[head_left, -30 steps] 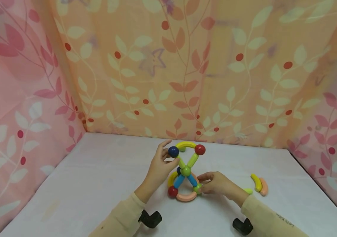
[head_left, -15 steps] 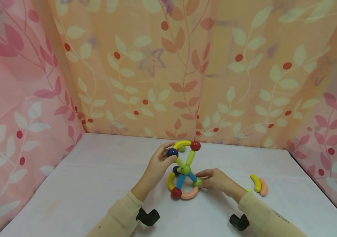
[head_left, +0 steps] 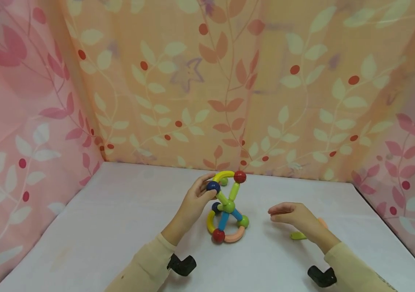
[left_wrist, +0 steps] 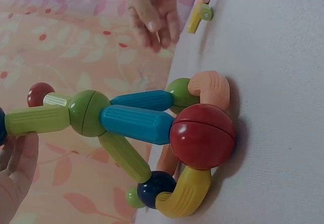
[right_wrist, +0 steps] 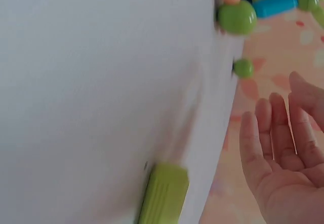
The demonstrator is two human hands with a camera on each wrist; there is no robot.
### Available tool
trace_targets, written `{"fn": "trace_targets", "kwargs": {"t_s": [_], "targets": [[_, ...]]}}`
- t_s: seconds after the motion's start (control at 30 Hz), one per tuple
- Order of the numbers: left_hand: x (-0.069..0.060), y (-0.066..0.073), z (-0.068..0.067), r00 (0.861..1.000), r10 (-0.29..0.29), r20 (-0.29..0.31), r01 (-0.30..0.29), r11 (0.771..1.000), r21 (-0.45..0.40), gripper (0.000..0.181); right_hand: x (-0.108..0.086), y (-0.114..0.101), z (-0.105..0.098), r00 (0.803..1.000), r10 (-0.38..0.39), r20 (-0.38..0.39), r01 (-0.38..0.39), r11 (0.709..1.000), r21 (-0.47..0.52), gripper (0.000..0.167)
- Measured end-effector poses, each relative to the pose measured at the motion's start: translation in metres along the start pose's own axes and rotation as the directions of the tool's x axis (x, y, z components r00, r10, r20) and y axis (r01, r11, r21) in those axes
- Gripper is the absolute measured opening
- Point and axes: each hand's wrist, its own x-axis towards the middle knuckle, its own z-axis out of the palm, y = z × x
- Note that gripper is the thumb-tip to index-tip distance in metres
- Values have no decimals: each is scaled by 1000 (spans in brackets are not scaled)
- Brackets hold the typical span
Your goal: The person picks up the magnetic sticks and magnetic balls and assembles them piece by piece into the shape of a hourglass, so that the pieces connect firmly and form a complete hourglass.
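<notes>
A ball-and-stick toy structure [head_left: 228, 207] stands on the white table. Its base joins a red ball [left_wrist: 203, 136], a green ball [head_left: 243, 221] and a dark blue ball [left_wrist: 156, 189] with curved sticks. Straight blue [left_wrist: 136, 124] and green sticks rise from the base to a central green ball [left_wrist: 89, 113]. Above that, two green sticks carry an upper blue ball [head_left: 213, 187] and an upper red ball [head_left: 239, 177], bridged by a curved yellow stick [head_left: 223, 174]. My left hand [head_left: 192, 205] grips the upper blue ball. Empty, my right hand [head_left: 296, 217] hovers right of the structure, fingers extended.
A loose green stick [head_left: 297, 235] lies below my right hand. Behind that wrist, a curved orange stick [head_left: 323, 222] is partly hidden; a yellow stick [left_wrist: 193, 24] shows in the left wrist view. One loose green ball [head_left: 224, 181] sits behind the structure. Patterned curtains [head_left: 192, 101] enclose the table.
My right hand has let go of the base's green ball and moved off to the right. The structure has turned slightly, its upper part shifting left, with my left hand still holding the blue ball.
</notes>
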Motion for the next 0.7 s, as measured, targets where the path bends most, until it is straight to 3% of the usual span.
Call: {"fn": "trace_targets", "kwargs": {"t_s": [0.3,0.7], "targets": [[-1,-1,0,1000,-1,0,1,1000,9,50,-18,32,-44,994,106,23,-104,993,-63,48],[0,-1,1,1000,10,0,-10,1000,17,49,-21,50,-54,990,123,74,-119,991,-59,47]]}}
